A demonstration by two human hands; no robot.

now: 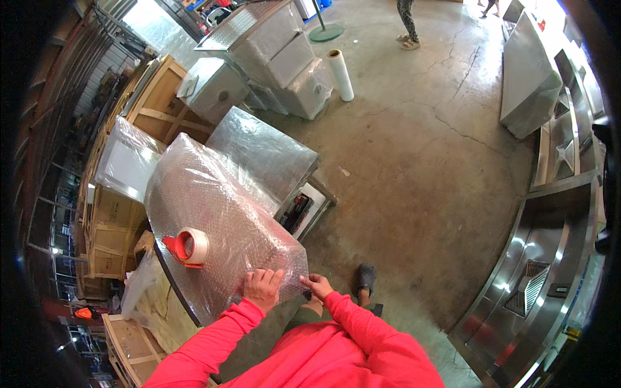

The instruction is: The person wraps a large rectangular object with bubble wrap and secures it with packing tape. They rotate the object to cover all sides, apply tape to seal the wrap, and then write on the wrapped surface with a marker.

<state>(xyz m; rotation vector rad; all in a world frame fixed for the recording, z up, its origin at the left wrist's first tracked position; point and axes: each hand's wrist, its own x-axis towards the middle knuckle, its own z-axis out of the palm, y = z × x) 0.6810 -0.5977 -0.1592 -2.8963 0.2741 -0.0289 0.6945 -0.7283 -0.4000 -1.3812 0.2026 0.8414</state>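
A large boxy thing wrapped in clear bubble wrap (220,213) lies in front of me, slightly to the left. My left hand (262,289) rests on its near side, fingers laid over the film. At the near right corner, my right hand (316,285) has thumb and fingers closed on the edge of the wrap. A red tape dispenser (173,246) with a roll of pale tape (199,246) sits on top of the wrapped thing, beyond my left hand. What is inside the wrap cannot be made out.
Behind the wrapped thing stands a metal cabinet (262,149). Wooden crates (119,226) line the left. Farther back are stacked wrapped boxes (284,58) and an upright roll of white film (341,76). Stainless steel hoods (517,258) run along the right. A person (406,22) stands far off.
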